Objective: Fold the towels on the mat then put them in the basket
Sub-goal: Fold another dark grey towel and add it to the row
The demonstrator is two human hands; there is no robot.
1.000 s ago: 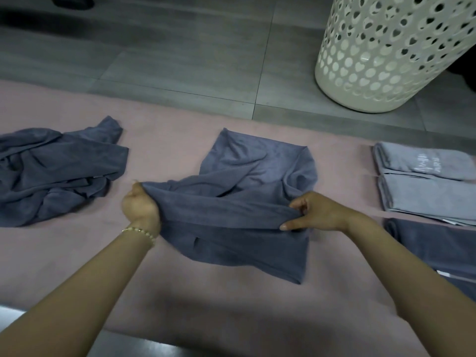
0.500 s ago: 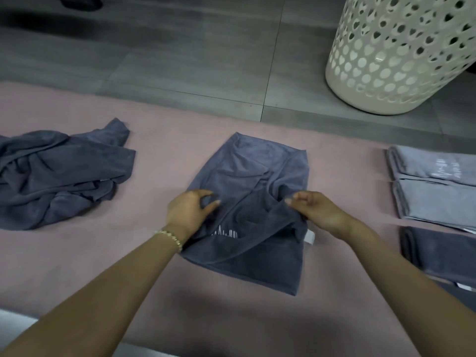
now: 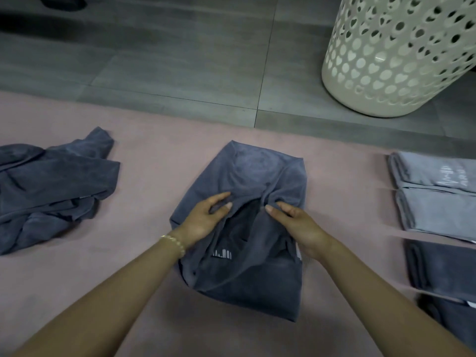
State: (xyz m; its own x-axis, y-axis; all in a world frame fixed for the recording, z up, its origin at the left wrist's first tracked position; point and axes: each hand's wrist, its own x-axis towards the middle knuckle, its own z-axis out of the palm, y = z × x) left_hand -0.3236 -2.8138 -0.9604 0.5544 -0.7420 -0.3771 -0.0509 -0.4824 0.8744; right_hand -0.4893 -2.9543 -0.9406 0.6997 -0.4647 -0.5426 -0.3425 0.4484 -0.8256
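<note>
Hands have closed in from the stretched edge to the middle of the dark blue-grey terry towel (image 3: 247,284), now a bunched, narrower rectangle lying on the pink mat (image 3: 144,176); left hand (image 3: 206,217) and right hand (image 3: 296,222) each pinch a ridge of its cloth. Folding looks unfinished, with the white perforated plastic basket (image 3: 401,60) well apart.

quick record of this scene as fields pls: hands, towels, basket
centre: dark grey towel, partly folded, on the pink mat
left hand: pinches a fold of it
right hand: pinches the facing fold
left of mat: crumpled dark towels, unfolded
right of mat: folded light grey towels, with folded dark towels nearer the person
basket: white, perforated, on the tiled floor beyond the mat
</note>
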